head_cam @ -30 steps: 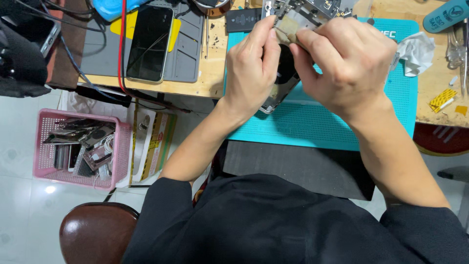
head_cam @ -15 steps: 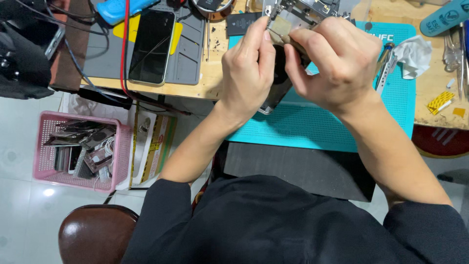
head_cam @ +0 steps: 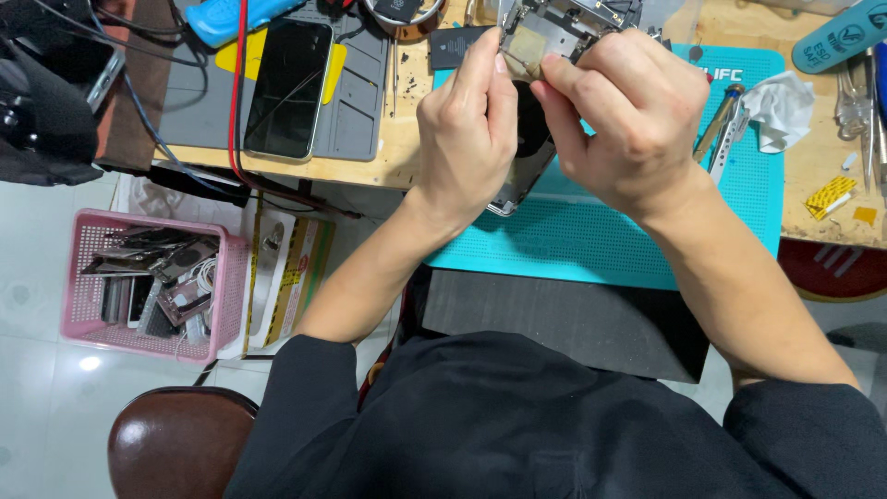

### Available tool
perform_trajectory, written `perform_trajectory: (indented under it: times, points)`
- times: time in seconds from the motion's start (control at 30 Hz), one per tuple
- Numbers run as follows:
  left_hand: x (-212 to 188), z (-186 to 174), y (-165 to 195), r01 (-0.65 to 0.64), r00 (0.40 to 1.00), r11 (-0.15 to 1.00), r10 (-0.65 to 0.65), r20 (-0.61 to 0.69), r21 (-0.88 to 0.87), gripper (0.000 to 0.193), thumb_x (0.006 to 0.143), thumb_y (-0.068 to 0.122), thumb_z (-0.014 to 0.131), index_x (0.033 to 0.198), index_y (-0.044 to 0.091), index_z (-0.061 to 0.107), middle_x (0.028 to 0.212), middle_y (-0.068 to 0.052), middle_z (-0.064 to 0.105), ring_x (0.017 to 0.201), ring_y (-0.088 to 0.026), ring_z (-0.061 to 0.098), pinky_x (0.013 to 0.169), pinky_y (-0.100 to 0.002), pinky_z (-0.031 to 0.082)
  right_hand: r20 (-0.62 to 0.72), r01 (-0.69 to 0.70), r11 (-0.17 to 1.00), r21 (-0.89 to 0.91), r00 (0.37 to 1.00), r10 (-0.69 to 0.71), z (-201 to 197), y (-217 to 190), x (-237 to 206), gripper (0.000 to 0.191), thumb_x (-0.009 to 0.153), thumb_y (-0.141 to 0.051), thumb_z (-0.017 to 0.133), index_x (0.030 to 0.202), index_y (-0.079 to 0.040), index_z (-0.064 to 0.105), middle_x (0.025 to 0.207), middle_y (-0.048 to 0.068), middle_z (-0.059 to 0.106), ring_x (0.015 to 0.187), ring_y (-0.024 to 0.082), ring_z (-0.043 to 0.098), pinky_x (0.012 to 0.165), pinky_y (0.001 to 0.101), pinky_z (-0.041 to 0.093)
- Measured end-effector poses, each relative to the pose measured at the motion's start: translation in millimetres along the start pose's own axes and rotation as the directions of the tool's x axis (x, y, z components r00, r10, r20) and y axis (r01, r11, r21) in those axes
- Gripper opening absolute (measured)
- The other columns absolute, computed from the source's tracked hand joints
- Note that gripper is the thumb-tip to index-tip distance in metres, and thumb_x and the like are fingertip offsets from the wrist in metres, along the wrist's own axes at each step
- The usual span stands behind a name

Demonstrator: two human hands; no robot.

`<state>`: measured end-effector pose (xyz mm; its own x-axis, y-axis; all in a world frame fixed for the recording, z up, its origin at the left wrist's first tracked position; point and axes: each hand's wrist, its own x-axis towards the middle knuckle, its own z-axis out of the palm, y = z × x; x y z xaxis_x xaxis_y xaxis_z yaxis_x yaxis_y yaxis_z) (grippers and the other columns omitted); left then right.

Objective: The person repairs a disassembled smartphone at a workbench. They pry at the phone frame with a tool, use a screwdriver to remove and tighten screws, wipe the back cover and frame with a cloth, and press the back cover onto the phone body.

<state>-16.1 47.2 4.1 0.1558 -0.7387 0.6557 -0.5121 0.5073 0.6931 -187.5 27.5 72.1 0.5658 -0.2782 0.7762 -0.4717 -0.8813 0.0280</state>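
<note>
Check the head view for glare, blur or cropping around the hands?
Head view: sharp, evenly lit, no motion blur on the left hand or right hand. Soft reflection on the black glossy phone screen; bright glare spot on the pale floor tile. The opened grey metal phone frame is cropped by the top edge and partly hidden behind the fingers.

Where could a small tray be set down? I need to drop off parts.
Bare teal mat lies below the left hand and right hand, up to its near edge. The top edge by the opened phone and the tools is crowded.
</note>
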Motion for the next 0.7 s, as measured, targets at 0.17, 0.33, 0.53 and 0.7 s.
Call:
perform_trajectory:
  times: [0.17, 0.33, 0.53, 0.7]
  points:
    - [0.9, 0.5, -2.1, -0.029, 1.0, 1.0, 0.029, 0.0, 0.01, 0.026, 0.111, 0.004, 0.055, 0.136, 0.001, 0.056, 0.097, -0.018, 0.071, 0.081, -0.031, 0.075, 0.069, -0.039, 0.058, -0.016, -0.001, 1.0, -0.009, 1.0, 0.001, 2.8, 0.0, 0.4, 0.021, 0.089, 0.004, 0.085, 0.105, 0.002, 0.071, 0.087, 0.008, 0.06, 0.075, 0.024, 0.06, 0.064, 0.0335, 0.047]
    - [2.5, -0.3, -3.3, -0.048, 0.999, 0.999, 0.048, -0.009, 0.018, 0.025, 0.111, 0.003, 0.054, 0.136, 0.001, 0.056, 0.096, -0.019, 0.071, 0.083, -0.033, 0.074, 0.07, -0.04, 0.058, -0.023, 0.007, 1.0, -0.012, 1.0, -0.008, 5.3, 0.5, 0.8, 0.021, 0.089, 0.004, 0.084, 0.106, 0.002, 0.071, 0.088, 0.008, 0.061, 0.076, 0.024, 0.06, 0.064, 0.0334, 0.047]
    - [3.5, -1.9, -4.3, -0.03, 1.0, 1.0, 0.03, -0.003, 0.006, 0.025, 0.109, 0.002, 0.055, 0.134, 0.0, 0.056, 0.096, -0.019, 0.071, 0.08, -0.033, 0.075, 0.067, -0.041, 0.057, -0.015, 0.05, 0.998, -0.04, 0.999, -0.051, 6.6, 1.1, 5.0, 0.02, 0.089, 0.006, 0.083, 0.104, 0.002, 0.07, 0.084, 0.007, 0.057, 0.078, 0.024, 0.057, 0.066, 0.0347, 0.046]
    - [5.6, -2.1, -7.0, -0.04, 0.999, 0.998, 0.04, -0.013, 0.048, 0.024, 0.108, 0.002, 0.056, 0.132, -0.002, 0.057, 0.095, -0.021, 0.07, 0.08, -0.034, 0.073, 0.068, -0.041, 0.057, -0.021, 0.094, 0.994, -0.049, 0.995, -0.095, 8.3, 1.6, 10.6, 0.016, 0.093, 0.007, 0.081, 0.1, 0.001, 0.069, 0.084, 0.006, 0.055, 0.072, 0.023, 0.055, 0.062, 0.0347, 0.045]
